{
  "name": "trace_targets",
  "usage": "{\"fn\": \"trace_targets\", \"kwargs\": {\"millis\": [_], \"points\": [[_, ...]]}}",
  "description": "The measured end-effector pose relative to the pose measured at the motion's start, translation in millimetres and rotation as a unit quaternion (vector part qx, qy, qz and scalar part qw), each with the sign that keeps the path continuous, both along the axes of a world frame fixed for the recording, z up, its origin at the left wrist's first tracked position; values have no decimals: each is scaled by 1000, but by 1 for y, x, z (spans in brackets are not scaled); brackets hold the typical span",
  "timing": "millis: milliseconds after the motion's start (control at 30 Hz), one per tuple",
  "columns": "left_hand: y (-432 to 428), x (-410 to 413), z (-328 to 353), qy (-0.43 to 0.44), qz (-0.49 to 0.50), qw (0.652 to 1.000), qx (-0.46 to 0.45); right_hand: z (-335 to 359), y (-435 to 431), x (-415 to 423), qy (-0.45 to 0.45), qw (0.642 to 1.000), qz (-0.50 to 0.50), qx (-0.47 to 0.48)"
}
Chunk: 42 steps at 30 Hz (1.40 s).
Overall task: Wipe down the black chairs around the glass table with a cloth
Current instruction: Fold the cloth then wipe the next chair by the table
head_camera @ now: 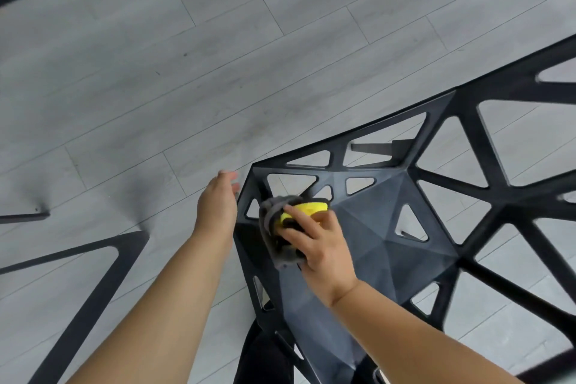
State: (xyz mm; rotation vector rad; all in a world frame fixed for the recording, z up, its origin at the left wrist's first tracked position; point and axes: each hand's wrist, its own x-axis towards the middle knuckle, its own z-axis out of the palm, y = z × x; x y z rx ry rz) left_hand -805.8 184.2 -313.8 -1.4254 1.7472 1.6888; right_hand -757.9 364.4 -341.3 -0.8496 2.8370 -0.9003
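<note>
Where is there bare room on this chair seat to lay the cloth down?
The solid centre of the seat, between the right hand and the triangular holes, is bare. The left corner is crowded: the cloth under that hand, the left hand at the edge.

Head view, steeply down, close over chair [389,227]

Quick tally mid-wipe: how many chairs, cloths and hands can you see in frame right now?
Black openwork plastic chairs: 2, the near chair being wiped and a partly seen chair at lower left.
Grey-and-yellow folded cloth: 1, gripped by the right hand.
Hands: 2, counting the open left hand.
Total: 5.
</note>
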Motion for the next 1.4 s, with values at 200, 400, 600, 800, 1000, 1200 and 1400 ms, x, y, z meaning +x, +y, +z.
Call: {"fn": "trace_targets", "kwargs": {"millis": [200,400,600,800,1000,1200,1400], "points": [[27,-24,9,85,-51,986,-132,-12,-63,-52,59,989,-136,-26],[43,-46,14,137,-192,961,-145,-37,-14,-59,59,995,-13,81],[57,-51,-11,58,-405,882,-235,-30,26,-68,10,994,-32,103],[59,-48,-18,1,-481,830,-282,-22,86,-63,-107,961,-159,200],[59,-46,-18,3,-520,802,-293,-7,126,-69,-164,902,-272,291],[53,-51,-18,-11,-565,777,-279,2,142,-57,-172,837,-442,273],[47,-51,-21,-1,-574,774,-267,-20,77,-90,-231,808,-525,138]]}}
